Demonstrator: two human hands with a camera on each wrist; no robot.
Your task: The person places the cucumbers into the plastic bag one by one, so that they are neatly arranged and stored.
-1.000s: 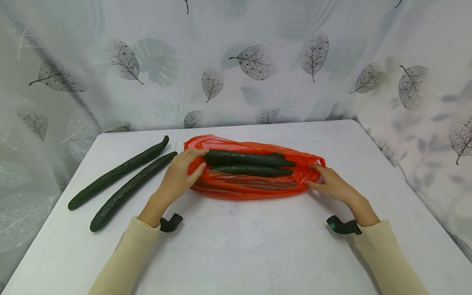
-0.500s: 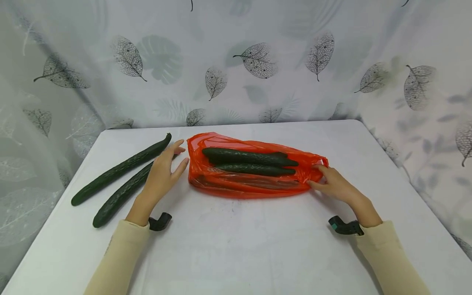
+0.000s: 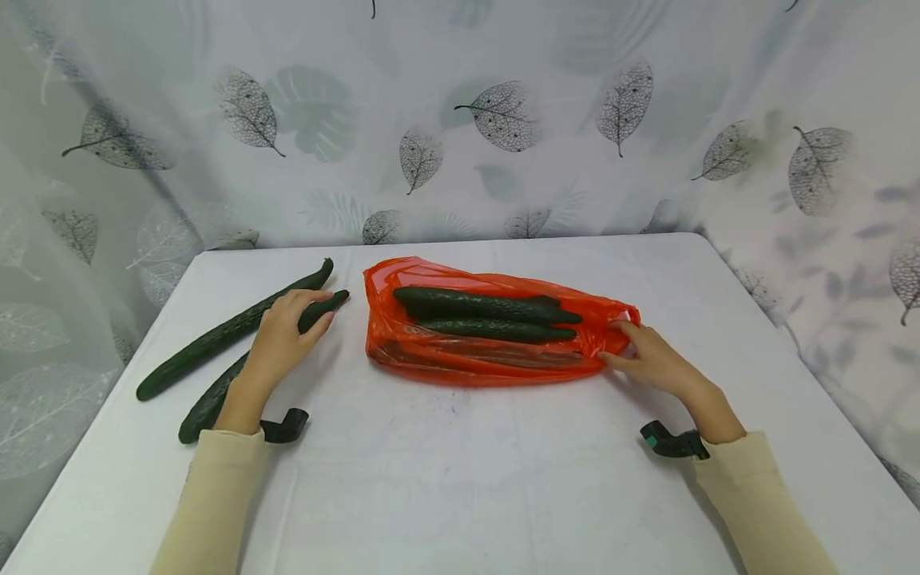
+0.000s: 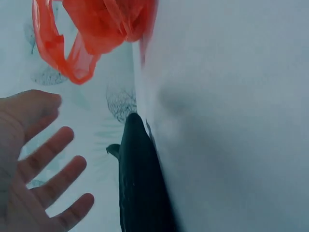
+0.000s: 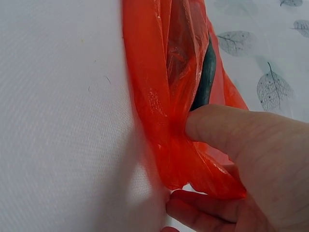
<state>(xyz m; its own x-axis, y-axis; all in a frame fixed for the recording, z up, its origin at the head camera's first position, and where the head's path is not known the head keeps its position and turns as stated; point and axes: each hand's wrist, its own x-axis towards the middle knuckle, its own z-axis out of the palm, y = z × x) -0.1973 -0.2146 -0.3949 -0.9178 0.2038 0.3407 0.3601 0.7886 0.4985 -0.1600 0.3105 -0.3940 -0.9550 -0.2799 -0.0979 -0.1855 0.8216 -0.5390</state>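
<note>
My left hand (image 3: 282, 339) is over the nearer of two long dark green cucumbers on the left, hiding its middle; its stem end (image 3: 332, 303) shows past the fingers. In the left wrist view, spread fingers (image 4: 50, 188) stand beside that cucumber (image 4: 145, 188), with a space between. The other cucumber (image 3: 204, 351) lies parallel, farther left. A red plastic bag (image 3: 460, 374) rests at the middle of the table, its upper side open on cucumbers (image 3: 477, 306). At its right end, my right hand (image 3: 650, 359) pinches the bag's edge between thumb and fingers.
Beneath everything is a table with a white cover (image 3: 467, 479). A leaf-patterned curtain (image 3: 474, 184) hangs behind it and along both sides. Each wrist wears a small black device (image 3: 672, 439).
My left hand has left the bag's left end and moved left over the nearer loose cucumber. The right hand keeps its hold on the bag, which has hardly moved.
</note>
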